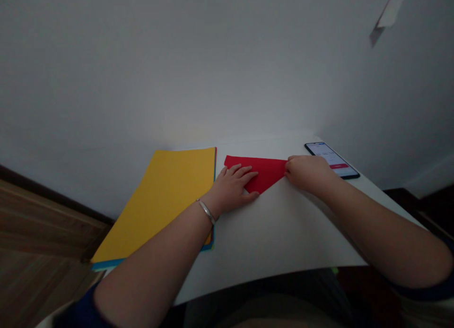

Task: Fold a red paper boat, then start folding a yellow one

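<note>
A folded piece of red paper [266,173] lies on the white table [269,238], narrowing to a point on its right. My left hand [234,188] rests flat on its left part, fingers spread, with a silver bangle on the wrist. At the right tip of the paper, my right hand [305,172] has its fingers closed on the corner. The fingertips of that hand are partly hidden.
To the left lies a stack of coloured paper [166,191], yellow on top with blue and red edges below. A phone [333,159] with a lit screen sits behind my right hand. The wall [227,73] rises behind the table.
</note>
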Action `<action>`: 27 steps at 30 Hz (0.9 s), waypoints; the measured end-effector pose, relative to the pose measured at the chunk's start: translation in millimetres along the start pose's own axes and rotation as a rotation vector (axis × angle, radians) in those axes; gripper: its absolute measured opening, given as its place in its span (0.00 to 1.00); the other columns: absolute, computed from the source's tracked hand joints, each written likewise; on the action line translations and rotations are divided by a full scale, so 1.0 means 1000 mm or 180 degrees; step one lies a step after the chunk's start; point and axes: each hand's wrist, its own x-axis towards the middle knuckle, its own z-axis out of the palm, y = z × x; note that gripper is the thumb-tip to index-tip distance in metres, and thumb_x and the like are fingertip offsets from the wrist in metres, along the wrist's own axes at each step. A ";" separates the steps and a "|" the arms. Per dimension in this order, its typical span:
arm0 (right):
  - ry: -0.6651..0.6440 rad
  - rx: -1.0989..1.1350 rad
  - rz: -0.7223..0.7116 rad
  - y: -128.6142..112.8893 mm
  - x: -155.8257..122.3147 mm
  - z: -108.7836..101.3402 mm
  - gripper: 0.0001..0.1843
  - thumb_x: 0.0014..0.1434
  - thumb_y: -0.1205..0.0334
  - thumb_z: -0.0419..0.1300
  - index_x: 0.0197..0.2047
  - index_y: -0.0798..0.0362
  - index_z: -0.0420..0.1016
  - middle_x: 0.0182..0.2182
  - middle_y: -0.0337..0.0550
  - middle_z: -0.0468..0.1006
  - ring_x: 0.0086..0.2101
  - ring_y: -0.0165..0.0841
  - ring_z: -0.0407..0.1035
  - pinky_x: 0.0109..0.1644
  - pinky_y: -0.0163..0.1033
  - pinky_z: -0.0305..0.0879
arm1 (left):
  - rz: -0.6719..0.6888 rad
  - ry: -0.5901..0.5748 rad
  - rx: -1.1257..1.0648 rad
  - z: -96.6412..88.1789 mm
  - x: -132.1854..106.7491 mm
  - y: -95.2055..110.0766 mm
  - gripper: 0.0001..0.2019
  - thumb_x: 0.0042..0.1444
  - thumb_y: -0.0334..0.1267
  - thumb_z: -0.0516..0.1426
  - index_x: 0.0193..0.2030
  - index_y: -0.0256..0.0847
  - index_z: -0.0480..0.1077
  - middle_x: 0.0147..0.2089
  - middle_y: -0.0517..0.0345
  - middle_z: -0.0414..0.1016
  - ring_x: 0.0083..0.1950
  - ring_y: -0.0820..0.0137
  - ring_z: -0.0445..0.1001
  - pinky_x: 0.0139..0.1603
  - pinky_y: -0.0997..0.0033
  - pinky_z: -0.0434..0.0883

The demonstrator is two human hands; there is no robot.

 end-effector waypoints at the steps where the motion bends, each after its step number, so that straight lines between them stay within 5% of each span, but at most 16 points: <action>1: 0.0005 -0.0024 0.0043 0.000 0.000 0.001 0.16 0.61 0.63 0.50 0.38 0.56 0.80 0.38 0.58 0.81 0.37 0.46 0.76 0.31 0.42 0.66 | 0.0001 -0.0006 -0.0006 0.000 0.000 0.000 0.32 0.60 0.58 0.50 0.67 0.46 0.59 0.71 0.54 0.56 0.71 0.53 0.52 0.69 0.46 0.50; 20: 0.0035 -0.0011 0.0466 -0.006 0.002 -0.001 0.21 0.63 0.57 0.49 0.39 0.58 0.82 0.38 0.63 0.81 0.38 0.48 0.76 0.33 0.45 0.67 | 0.0024 0.0020 0.0001 0.000 0.000 -0.001 0.32 0.60 0.58 0.49 0.67 0.47 0.58 0.70 0.54 0.57 0.71 0.52 0.52 0.68 0.45 0.51; 23: 0.0177 -0.0058 0.0098 -0.011 0.001 -0.002 0.21 0.64 0.58 0.49 0.36 0.57 0.82 0.35 0.60 0.81 0.36 0.45 0.76 0.33 0.43 0.66 | 0.0037 0.0038 0.0007 0.001 0.000 -0.001 0.32 0.60 0.58 0.49 0.67 0.47 0.59 0.70 0.54 0.57 0.70 0.52 0.52 0.68 0.45 0.51; 27: 0.0381 0.0086 -0.1014 -0.019 -0.004 -0.004 0.20 0.64 0.58 0.50 0.31 0.55 0.81 0.34 0.53 0.81 0.33 0.39 0.75 0.31 0.40 0.63 | 0.0045 0.0064 0.0037 0.001 0.001 -0.001 0.32 0.60 0.59 0.49 0.67 0.45 0.59 0.70 0.53 0.58 0.70 0.52 0.53 0.68 0.46 0.52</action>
